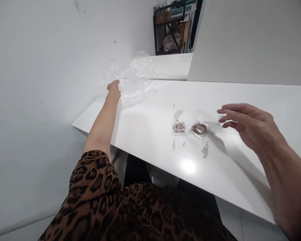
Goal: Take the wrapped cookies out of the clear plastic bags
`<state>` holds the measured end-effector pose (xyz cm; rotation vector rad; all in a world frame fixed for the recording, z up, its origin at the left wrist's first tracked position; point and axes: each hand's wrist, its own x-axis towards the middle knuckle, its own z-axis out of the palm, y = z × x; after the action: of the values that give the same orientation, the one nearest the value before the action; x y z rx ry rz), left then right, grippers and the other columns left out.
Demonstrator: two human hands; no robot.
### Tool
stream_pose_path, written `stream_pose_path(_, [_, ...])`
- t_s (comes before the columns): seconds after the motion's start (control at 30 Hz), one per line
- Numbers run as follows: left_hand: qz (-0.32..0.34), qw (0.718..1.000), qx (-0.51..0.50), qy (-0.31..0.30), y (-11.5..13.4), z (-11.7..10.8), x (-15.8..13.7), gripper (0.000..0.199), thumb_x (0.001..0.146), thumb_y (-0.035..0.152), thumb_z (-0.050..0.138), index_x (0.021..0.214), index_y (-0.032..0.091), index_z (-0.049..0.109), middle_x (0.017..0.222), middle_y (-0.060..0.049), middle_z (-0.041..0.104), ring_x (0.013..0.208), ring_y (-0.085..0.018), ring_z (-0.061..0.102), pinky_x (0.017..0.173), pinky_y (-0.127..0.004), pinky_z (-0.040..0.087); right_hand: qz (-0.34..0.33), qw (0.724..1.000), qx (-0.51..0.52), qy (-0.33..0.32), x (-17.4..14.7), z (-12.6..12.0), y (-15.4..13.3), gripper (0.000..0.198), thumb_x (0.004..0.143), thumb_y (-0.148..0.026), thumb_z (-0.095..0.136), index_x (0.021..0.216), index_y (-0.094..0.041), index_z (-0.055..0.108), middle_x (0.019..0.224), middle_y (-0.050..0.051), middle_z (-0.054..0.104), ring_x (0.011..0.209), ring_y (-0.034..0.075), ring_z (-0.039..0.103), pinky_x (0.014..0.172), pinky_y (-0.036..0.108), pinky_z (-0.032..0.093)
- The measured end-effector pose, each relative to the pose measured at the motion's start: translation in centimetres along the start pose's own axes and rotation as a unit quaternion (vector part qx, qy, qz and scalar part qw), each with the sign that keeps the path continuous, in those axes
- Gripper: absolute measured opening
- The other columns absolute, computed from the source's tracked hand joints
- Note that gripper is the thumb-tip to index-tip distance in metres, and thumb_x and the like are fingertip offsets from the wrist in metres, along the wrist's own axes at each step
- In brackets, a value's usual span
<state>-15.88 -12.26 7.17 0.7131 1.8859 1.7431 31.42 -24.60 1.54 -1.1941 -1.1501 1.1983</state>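
Note:
My left hand [114,87] reaches far forward to a heap of thin clear plastic bags [137,88] by the wall and touches its near left side. Its fingers are mostly turned away, so whether they grip the plastic is unclear. On the right, my right hand [248,122] hovers over the white table with its fingers apart. A small whitish thing [219,119] shows by its fingertips, too small to name. Left of that hand lie two small clear packets: one with light brown pieces [179,127], the other with a dark brown, stringy-looking content [199,129].
The white table [147,134] has several worn greyish patches around the packets. A wall [52,67] closes off the left side, and a grey panel [251,43] rises at the back right. Behind stands a black metal rack [154,31] with boxes and a bag.

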Motion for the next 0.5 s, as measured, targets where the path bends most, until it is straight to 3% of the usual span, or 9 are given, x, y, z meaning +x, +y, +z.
stream_pose_path(0.07, [0.019, 0.993, 0.104, 0.055, -0.9, -0.2, -2.3, 0.076, 0.103, 0.027, 0.066, 0.162, 0.012, 0.021, 0.165, -0.021, 0.031, 0.154, -0.025, 0.036, 0.127, -0.046, 0.035, -0.014, 0.992, -0.118, -0.033, 0.1, -0.2, 0.2, 0.034, 0.072, -0.047, 0.089, 0.096, -0.024, 0.08, 0.1, 0.007, 0.074, 0.082, 0.019, 0.065, 0.069, 0.035, 0.053])
stream_pose_path(0.13, [0.099, 0.979, 0.171, 0.047, -1.9, -0.5, -5.6, 0.082, 0.104, 0.026, 0.066, 0.165, 0.016, 0.012, 0.164, -0.018, 0.027, 0.152, -0.02, 0.036, 0.13, -0.041, 0.029, -0.02, 0.967, -0.241, -0.078, 0.2, -0.2, 0.5, 0.046, 0.076, -0.059, 0.085, 0.106, -0.025, 0.079, 0.104, 0.01, 0.074, 0.089, 0.025, 0.066, 0.075, 0.04, 0.056])
stream_pose_path(0.17, [0.143, 0.971, 0.191, 0.003, -2.6, -0.6, -7.7, 0.078, 0.104, 0.024, 0.066, 0.165, 0.016, 0.018, 0.161, -0.016, 0.031, 0.146, -0.018, 0.04, 0.128, -0.037, 0.031, -0.022, 0.95, -0.293, -0.102, 0.2, -0.1, 0.8, 0.053, 0.077, -0.064, 0.082, 0.113, -0.026, 0.078, 0.11, 0.012, 0.073, 0.094, 0.028, 0.067, 0.077, 0.044, 0.057])
stream_pose_path(0.23, [0.208, 0.924, 0.268, -0.175, -4.0, -0.7, -12.3, 0.055, 0.107, 0.028, 0.059, 0.155, 0.008, 0.04, 0.154, -0.02, 0.039, 0.132, -0.02, 0.048, 0.119, -0.038, 0.04, -0.036, 0.918, -0.366, -0.148, 0.4, 0.3, 1.5, 0.067, 0.079, -0.069, 0.077, 0.128, -0.024, 0.074, 0.125, 0.017, 0.071, 0.105, 0.035, 0.067, 0.085, 0.051, 0.059])
stream_pose_path(0.3, [0.218, 0.884, 0.289, -0.295, -5.5, -0.4, -16.9, 0.038, 0.099, 0.031, 0.07, 0.133, 0.014, 0.065, 0.141, -0.015, 0.055, 0.122, -0.022, 0.056, 0.11, -0.037, 0.048, -0.07, 0.889, -0.416, -0.18, 0.5, 0.9, 2.4, 0.071, 0.082, -0.067, 0.073, 0.135, -0.02, 0.07, 0.136, 0.02, 0.067, 0.118, 0.041, 0.064, 0.097, 0.057, 0.056])
stream_pose_path(0.37, [0.244, 0.821, 0.337, -0.391, -6.5, 0.4, -20.9, 0.045, 0.096, 0.042, 0.073, 0.135, 0.019, 0.067, 0.139, -0.013, 0.06, 0.129, -0.027, 0.055, 0.115, -0.044, 0.044, -0.106, 0.863, -0.453, -0.196, 0.8, 1.6, 3.2, 0.067, 0.086, -0.06, 0.069, 0.138, -0.017, 0.069, 0.138, 0.021, 0.066, 0.129, 0.045, 0.059, 0.108, 0.061, 0.05])
stream_pose_path(0.43, [0.276, 0.757, 0.405, -0.432, -6.9, 1.4, -23.8, 0.055, 0.095, 0.053, 0.069, 0.141, 0.022, 0.065, 0.143, -0.012, 0.06, 0.137, -0.033, 0.05, 0.12, -0.05, 0.038, -0.123, 0.848, -0.474, -0.202, 1.0, 2.1, 3.7, 0.066, 0.087, -0.054, 0.067, 0.141, -0.015, 0.067, 0.135, 0.021, 0.067, 0.132, 0.045, 0.055, 0.112, 0.061, 0.047])
stream_pose_path(0.5, [0.292, 0.722, 0.451, -0.436, -6.7, 2.5, -25.5, 0.06, 0.096, 0.058, 0.064, 0.144, 0.023, 0.062, 0.147, -0.012, 0.058, 0.141, -0.034, 0.047, 0.12, -0.051, 0.036, -0.114, 0.845, -0.481, -0.204, 1.3, 2.2, 3.9, 0.07, 0.085, -0.053, 0.069, 0.143, -0.014, 0.065, 0.133, 0.022, 0.066, 0.13, 0.044, 0.056, 0.11, 0.058, 0.048])
